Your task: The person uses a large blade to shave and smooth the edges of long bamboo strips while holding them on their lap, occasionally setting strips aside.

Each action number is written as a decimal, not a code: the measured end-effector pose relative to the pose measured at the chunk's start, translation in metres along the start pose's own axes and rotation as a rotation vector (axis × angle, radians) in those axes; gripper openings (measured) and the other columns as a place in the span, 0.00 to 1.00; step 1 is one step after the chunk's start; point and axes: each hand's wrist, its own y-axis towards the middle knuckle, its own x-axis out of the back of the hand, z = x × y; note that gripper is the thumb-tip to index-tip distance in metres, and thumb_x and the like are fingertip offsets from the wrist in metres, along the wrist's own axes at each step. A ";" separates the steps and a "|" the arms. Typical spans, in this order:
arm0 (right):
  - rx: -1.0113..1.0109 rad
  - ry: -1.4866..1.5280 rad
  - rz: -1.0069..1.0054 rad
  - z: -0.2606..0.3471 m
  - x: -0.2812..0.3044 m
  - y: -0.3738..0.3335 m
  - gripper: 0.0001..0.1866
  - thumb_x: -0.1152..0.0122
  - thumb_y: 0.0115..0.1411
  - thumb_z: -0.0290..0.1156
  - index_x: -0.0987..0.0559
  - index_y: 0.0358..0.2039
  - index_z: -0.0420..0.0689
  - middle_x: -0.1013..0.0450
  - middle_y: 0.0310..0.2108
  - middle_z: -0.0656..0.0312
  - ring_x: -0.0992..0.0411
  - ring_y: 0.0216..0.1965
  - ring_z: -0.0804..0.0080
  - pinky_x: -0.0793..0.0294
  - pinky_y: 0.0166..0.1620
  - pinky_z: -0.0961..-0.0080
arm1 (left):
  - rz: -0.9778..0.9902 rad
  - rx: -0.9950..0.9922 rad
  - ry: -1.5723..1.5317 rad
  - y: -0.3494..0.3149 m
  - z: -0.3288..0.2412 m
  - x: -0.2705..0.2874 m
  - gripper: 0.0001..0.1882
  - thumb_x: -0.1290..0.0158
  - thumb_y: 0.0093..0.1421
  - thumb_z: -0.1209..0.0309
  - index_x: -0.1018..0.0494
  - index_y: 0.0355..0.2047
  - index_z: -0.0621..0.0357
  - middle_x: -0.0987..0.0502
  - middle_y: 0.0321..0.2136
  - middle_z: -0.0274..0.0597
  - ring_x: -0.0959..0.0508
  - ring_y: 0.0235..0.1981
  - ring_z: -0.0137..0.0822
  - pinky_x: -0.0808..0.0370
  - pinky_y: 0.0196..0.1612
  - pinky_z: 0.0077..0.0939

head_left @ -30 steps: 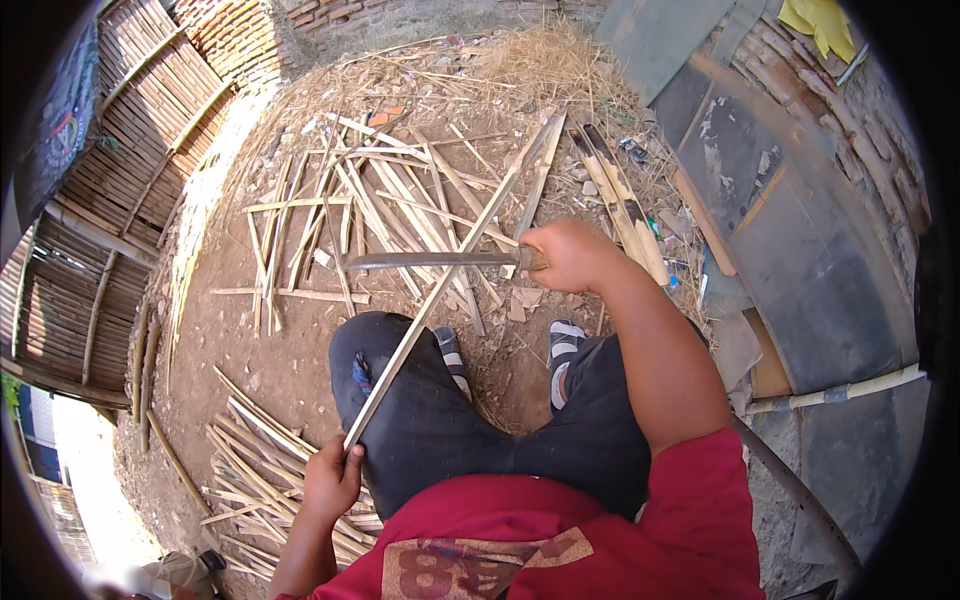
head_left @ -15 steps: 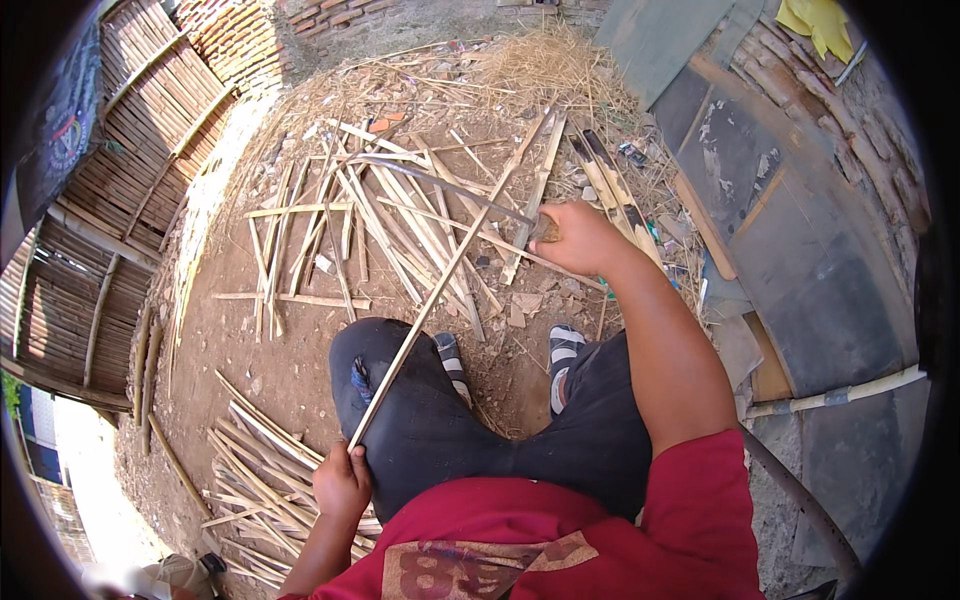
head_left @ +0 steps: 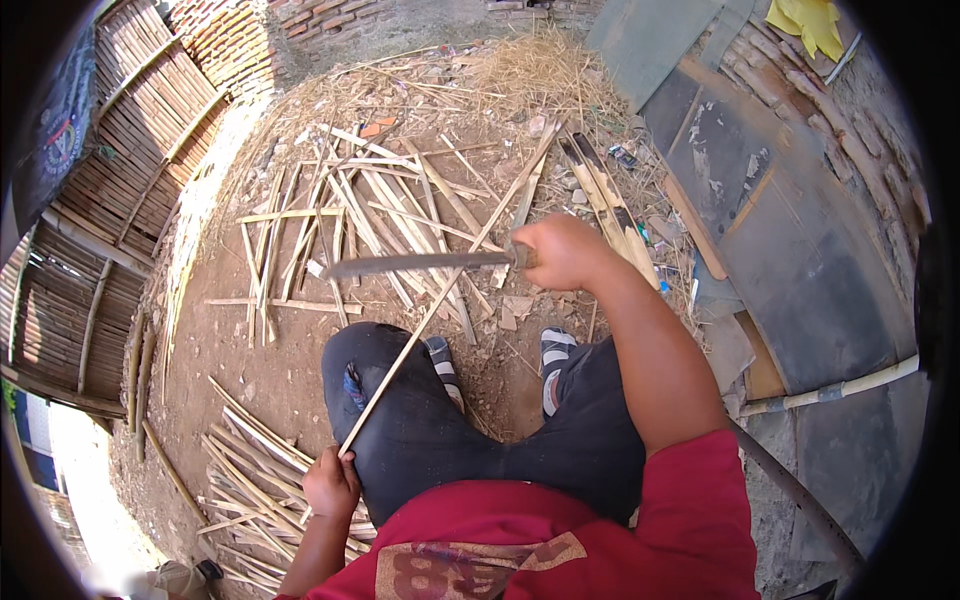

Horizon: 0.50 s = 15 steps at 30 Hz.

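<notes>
The right hand [head_left: 562, 252], just above frame centre, is clenched around the handle of one long knife [head_left: 420, 264], its blade pointing left across one long bamboo strip [head_left: 440, 300]. The left hand [head_left: 331, 484], at lower left, grips that strip's near end (the strip runs up and right past the blade). Split bamboo pieces [head_left: 340, 215] lie scattered on the dirt beyond, too many to count, with another pile [head_left: 245, 470] beside the left hand.

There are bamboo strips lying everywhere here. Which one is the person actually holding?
The long thin strip that slants across the lap: the left hand grips its near end, and the knife in the right hand crosses it. All the others lie loose on the dirt.
</notes>
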 end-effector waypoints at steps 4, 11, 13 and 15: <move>-0.356 0.479 -0.412 -0.080 -0.004 0.000 0.19 0.34 0.49 0.34 0.16 0.44 0.48 0.19 0.35 0.46 0.20 0.37 0.47 0.22 0.44 0.56 | 0.052 -0.011 0.020 0.003 -0.009 0.009 0.10 0.44 0.66 0.62 0.24 0.37 0.56 0.22 0.23 0.52 0.21 0.24 0.57 0.26 0.26 0.49; -0.023 0.165 -0.121 -0.020 -0.003 -0.007 0.23 0.29 0.54 0.38 0.19 0.45 0.35 0.20 0.31 0.48 0.19 0.34 0.56 0.23 0.42 0.63 | -0.009 -0.022 0.002 -0.008 -0.006 0.004 0.10 0.44 0.65 0.64 0.24 0.38 0.57 0.23 0.23 0.52 0.21 0.23 0.57 0.26 0.26 0.50; -0.154 0.287 -0.188 -0.047 0.006 -0.011 0.23 0.28 0.55 0.39 0.19 0.45 0.35 0.19 0.31 0.49 0.19 0.34 0.57 0.23 0.42 0.63 | -0.003 -0.051 -0.005 0.000 -0.007 0.005 0.10 0.44 0.65 0.65 0.24 0.39 0.58 0.23 0.23 0.52 0.22 0.23 0.57 0.26 0.27 0.50; -0.356 0.418 -0.320 -0.070 0.014 -0.015 0.22 0.28 0.55 0.39 0.18 0.44 0.36 0.19 0.31 0.50 0.19 0.34 0.57 0.23 0.42 0.63 | -0.018 -0.049 -0.006 0.000 -0.009 0.006 0.08 0.43 0.64 0.66 0.24 0.38 0.58 0.23 0.23 0.52 0.22 0.24 0.57 0.27 0.27 0.50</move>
